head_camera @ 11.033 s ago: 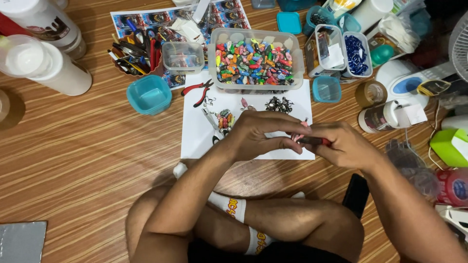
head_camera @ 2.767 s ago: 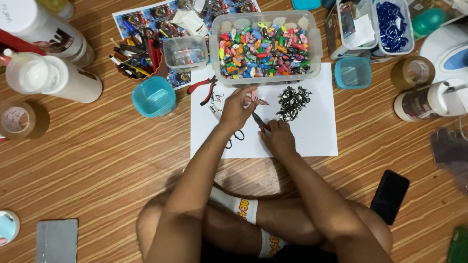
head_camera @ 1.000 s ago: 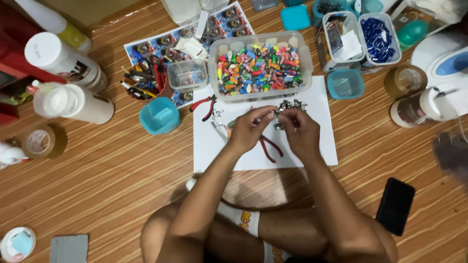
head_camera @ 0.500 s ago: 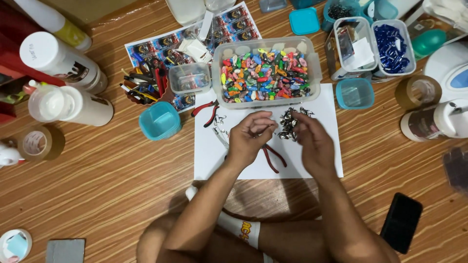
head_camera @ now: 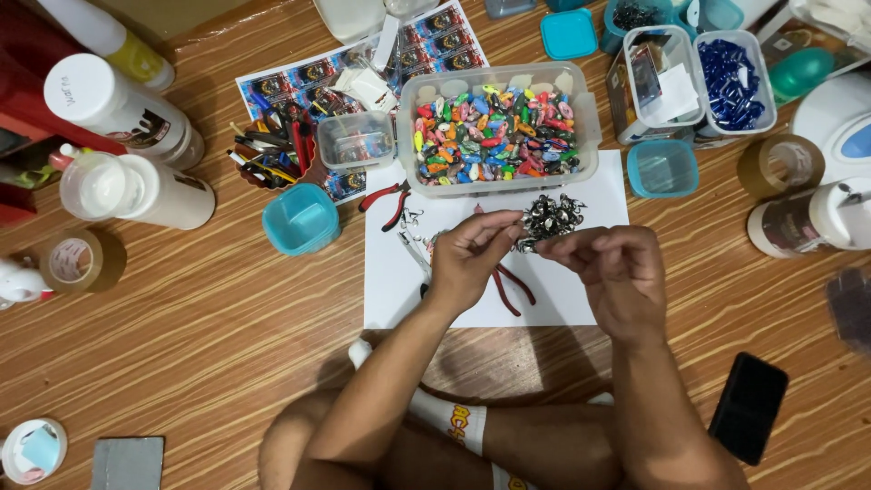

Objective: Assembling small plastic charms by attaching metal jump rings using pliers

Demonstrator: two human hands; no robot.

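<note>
Pinching a small metal clasp between them — left hand and right hand have lifted off the red pliers, which now lie on the white paper.

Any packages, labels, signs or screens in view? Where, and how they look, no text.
Printed sheet: top centre, rows of dark pictures.
White labelled bottles: upper left, lying down.
Clear tub: above the white paper, colourful pieces.
Phone: lower right, black, screen dark.
No signs.
</note>
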